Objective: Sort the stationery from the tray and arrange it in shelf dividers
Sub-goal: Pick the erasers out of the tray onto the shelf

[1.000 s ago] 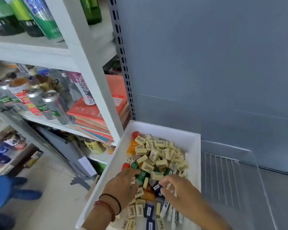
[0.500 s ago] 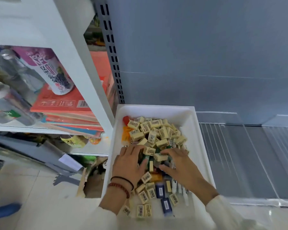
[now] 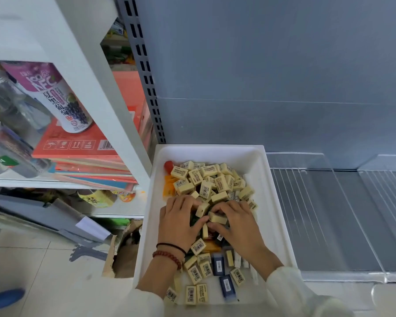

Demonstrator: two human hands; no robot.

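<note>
A white tray [image 3: 215,151] sits on the grey shelf, full of loose stationery: several cream erasers [image 3: 206,177] with barcodes, a few dark blue erasers [image 3: 218,263], and orange pieces [image 3: 169,185] at the left wall. Both hands are down in the middle of the pile. My left hand [image 3: 178,221], with two bracelets at the wrist, lies on the pile with its fingers spread forward into the erasers. My right hand [image 3: 239,227] has its fingers curled, and index and thumb pinch one cream eraser [image 3: 218,218]. Green pieces show between the hands.
Clear plastic shelf dividers [image 3: 325,202] stand on the grey shelf right of the tray, forming lanes. A grey slotted upright [image 3: 146,83] and a white shelf post [image 3: 110,110] rise to the left. Beyond them are bottles, cans and stacked orange boxes [image 3: 82,143]. A torn carton [image 3: 124,252] lies on the tiled floor.
The view has tilted down and closer to the tray. Both hands have pushed further forward into the pile and come together at its middle; the right fingers have closed on a cream eraser.
</note>
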